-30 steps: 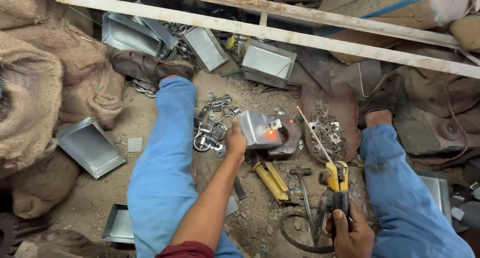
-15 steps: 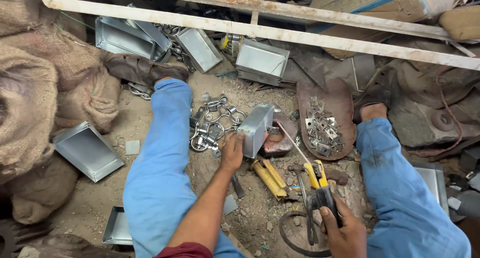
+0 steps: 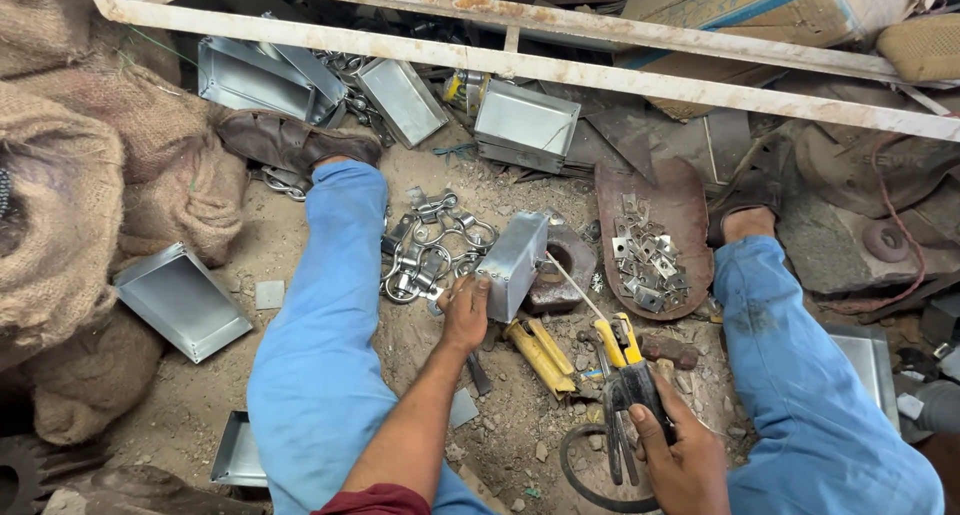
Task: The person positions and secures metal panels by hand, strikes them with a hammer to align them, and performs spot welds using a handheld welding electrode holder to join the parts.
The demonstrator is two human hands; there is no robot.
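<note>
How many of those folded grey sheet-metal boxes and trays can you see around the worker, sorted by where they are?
Held in the left hand, the metal box: 1
Back row under the white rail: 4
On the ground by the burlap sacks: 2
Total: 7

The right hand holds a yellow-handled tool.

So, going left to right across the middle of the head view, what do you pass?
Brown burlap sacks → open grey sheet-metal tray → pile of shiny metal shackles → left hand → grey metal box → rusty plate of small metal pieces.
</note>
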